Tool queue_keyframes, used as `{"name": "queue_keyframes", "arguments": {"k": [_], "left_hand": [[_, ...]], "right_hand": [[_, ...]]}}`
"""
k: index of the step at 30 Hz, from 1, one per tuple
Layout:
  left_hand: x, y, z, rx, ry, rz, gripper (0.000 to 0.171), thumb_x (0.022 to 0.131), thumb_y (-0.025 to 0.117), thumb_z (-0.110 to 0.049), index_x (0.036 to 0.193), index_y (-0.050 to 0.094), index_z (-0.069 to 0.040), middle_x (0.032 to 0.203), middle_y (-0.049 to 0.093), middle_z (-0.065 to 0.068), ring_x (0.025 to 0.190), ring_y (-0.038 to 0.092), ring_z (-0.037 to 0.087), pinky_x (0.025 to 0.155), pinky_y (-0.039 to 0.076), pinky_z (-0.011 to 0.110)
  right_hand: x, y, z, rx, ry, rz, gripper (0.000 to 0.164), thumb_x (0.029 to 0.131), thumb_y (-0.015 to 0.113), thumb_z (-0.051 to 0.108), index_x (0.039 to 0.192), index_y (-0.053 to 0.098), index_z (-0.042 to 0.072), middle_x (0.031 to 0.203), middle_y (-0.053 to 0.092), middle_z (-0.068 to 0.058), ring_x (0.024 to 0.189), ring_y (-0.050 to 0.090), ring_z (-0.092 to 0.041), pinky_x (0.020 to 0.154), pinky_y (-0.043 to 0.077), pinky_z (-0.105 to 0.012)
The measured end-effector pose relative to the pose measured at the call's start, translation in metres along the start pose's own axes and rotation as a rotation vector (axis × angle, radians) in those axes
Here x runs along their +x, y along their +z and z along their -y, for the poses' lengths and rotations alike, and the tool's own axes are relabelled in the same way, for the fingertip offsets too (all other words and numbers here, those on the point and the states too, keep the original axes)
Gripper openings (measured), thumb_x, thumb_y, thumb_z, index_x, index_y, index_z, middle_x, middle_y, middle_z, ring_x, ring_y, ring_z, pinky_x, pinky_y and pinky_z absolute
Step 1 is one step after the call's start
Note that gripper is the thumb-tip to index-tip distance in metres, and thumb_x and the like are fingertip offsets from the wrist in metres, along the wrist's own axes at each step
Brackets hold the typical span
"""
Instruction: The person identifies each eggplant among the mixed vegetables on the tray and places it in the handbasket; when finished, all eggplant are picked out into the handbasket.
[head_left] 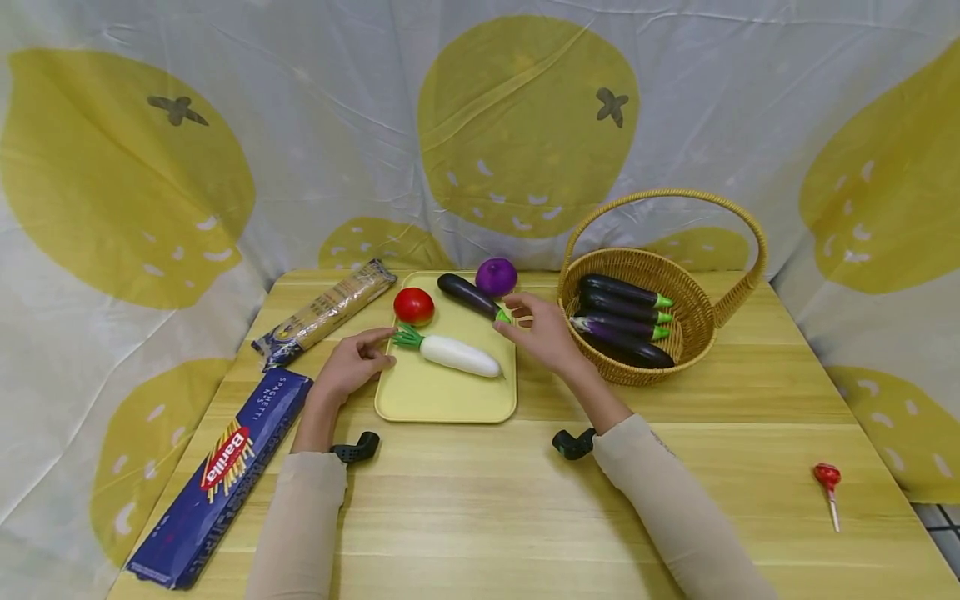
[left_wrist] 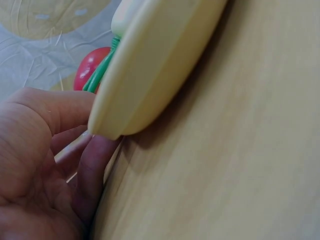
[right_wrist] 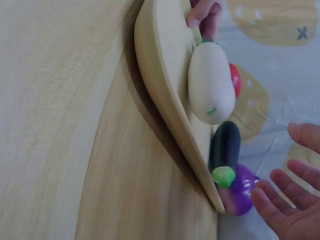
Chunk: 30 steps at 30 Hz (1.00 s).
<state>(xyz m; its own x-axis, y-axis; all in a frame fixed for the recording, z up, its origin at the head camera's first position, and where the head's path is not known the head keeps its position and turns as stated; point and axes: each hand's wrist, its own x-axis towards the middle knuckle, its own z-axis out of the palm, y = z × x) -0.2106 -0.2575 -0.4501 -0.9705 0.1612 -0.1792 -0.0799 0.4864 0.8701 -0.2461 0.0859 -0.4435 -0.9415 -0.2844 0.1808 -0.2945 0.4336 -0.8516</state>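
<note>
A pale yellow tray [head_left: 420, 402] lies on the table. My left hand [head_left: 354, 364] grips its left rim, one digit over the edge and others beneath in the left wrist view. A white radish [head_left: 459, 357] with green leaves lies across the tray, leaves toward that hand. Behind it are a red tomato [head_left: 414, 307] and a dark eggplant [head_left: 467, 293] with a green stem end. A purple round vegetable [head_left: 497, 277] sits at the tray's back right corner. My right hand [head_left: 542, 332] hovers by the eggplant's stem, its fingers [right_wrist: 285, 192] spread and holding nothing in the right wrist view.
A wicker basket [head_left: 708, 329] with a tall handle holds several eggplants [head_left: 626, 300], right of the tray. To the left lie a clear pack of noodles [head_left: 326, 312] and a blue spaghetti box [head_left: 225, 479]. A red lollipop [head_left: 828, 479] lies near the right edge. A lemon-print cloth [head_left: 337, 108] hangs behind.
</note>
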Motion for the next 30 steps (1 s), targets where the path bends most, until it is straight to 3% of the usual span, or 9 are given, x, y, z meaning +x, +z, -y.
{"name": "queue_keyframes", "arguments": {"k": [5, 14, 25, 30], "left_hand": [[0.000, 0.000, 0.000, 0.006, 0.003, 0.003, 0.055, 0.097, 0.068, -0.005, 0.150, 0.053, -0.005, 0.104, 0.067, 0.028, 0.076, 0.059, 0.018, 0.065, 0.055, 0.029], [0.000, 0.000, -0.001, 0.018, -0.010, -0.001, 0.056, 0.097, 0.069, -0.006, 0.150, 0.054, -0.006, 0.103, 0.068, 0.025, 0.076, 0.058, 0.016, 0.065, 0.055, 0.028], [-0.002, 0.001, -0.004, 0.026, -0.019, -0.008, 0.056, 0.097, 0.069, -0.006, 0.150, 0.054, -0.006, 0.104, 0.067, 0.028, 0.076, 0.057, 0.016, 0.066, 0.055, 0.028], [0.000, 0.001, -0.003, 0.026, -0.017, -0.012, 0.055, 0.096, 0.069, -0.006, 0.150, 0.054, -0.006, 0.104, 0.067, 0.027, 0.077, 0.058, 0.016, 0.066, 0.056, 0.028]], "right_hand": [[0.010, 0.010, -0.006, -0.011, 0.021, -0.008, 0.053, 0.094, 0.076, 0.026, 0.138, 0.060, 0.001, 0.135, 0.064, -0.021, 0.122, 0.062, -0.037, 0.106, 0.052, -0.048], [0.023, 0.020, -0.014, -0.124, 0.077, -0.017, 0.054, 0.095, 0.075, 0.035, 0.140, 0.060, 0.008, 0.140, 0.063, -0.009, 0.126, 0.061, -0.031, 0.108, 0.049, -0.043], [0.037, 0.033, -0.028, -0.152, 0.096, -0.030, 0.057, 0.095, 0.076, 0.029, 0.143, 0.059, 0.005, 0.141, 0.064, -0.013, 0.121, 0.063, -0.032, 0.105, 0.051, -0.044], [0.042, 0.035, -0.028, -0.197, 0.132, -0.028, 0.053, 0.096, 0.075, 0.028, 0.142, 0.061, 0.005, 0.133, 0.067, -0.014, 0.117, 0.063, -0.031, 0.103, 0.051, -0.044]]}}
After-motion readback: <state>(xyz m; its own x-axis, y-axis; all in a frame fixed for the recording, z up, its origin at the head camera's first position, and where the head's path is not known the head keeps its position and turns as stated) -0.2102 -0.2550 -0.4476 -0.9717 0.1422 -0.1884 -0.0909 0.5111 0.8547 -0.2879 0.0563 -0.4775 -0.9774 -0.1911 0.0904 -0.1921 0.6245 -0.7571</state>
